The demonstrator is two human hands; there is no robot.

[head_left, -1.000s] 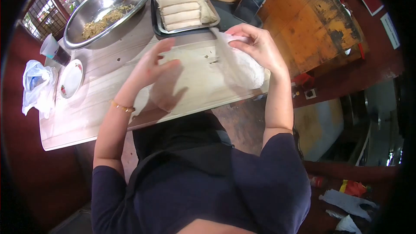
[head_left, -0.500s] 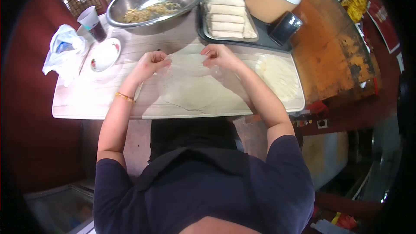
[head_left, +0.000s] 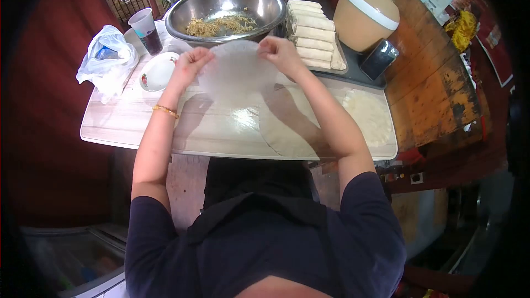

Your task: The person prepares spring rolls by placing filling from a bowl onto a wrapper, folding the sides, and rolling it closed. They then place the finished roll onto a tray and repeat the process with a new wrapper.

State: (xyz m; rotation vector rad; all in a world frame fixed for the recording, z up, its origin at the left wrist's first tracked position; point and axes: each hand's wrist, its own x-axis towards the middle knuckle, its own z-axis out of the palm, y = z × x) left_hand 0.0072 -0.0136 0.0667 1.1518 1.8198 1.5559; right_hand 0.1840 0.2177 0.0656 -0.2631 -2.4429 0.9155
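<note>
A thin, translucent round spring roll wrapper (head_left: 236,74) hangs between my hands above the table. My left hand (head_left: 191,65) pinches its upper left edge, and my right hand (head_left: 280,55) pinches the upper right edge. Below and to the right, another wrapper (head_left: 287,132) lies flat on the tabletop, partly in the shadow of my right arm. A stack of round wrappers (head_left: 369,118) rests near the table's right end. Behind my hands stands a large steel bowl (head_left: 174,25) with shredded filling (head_left: 221,25) inside.
Rolled spring rolls (head_left: 312,34) lie in rows on a tray (head_left: 341,65) at the back right. Beside them are a phone (head_left: 379,59) and a beige cooler jug (head_left: 365,16). A plate (head_left: 160,72), a cup of dark drink (head_left: 146,32) and a plastic bag (head_left: 107,60) stand left.
Both hands have raised the wrapper off the tabletop, so it now hangs stretched between them. The camera view has tilted up slightly, showing more of the background.
</note>
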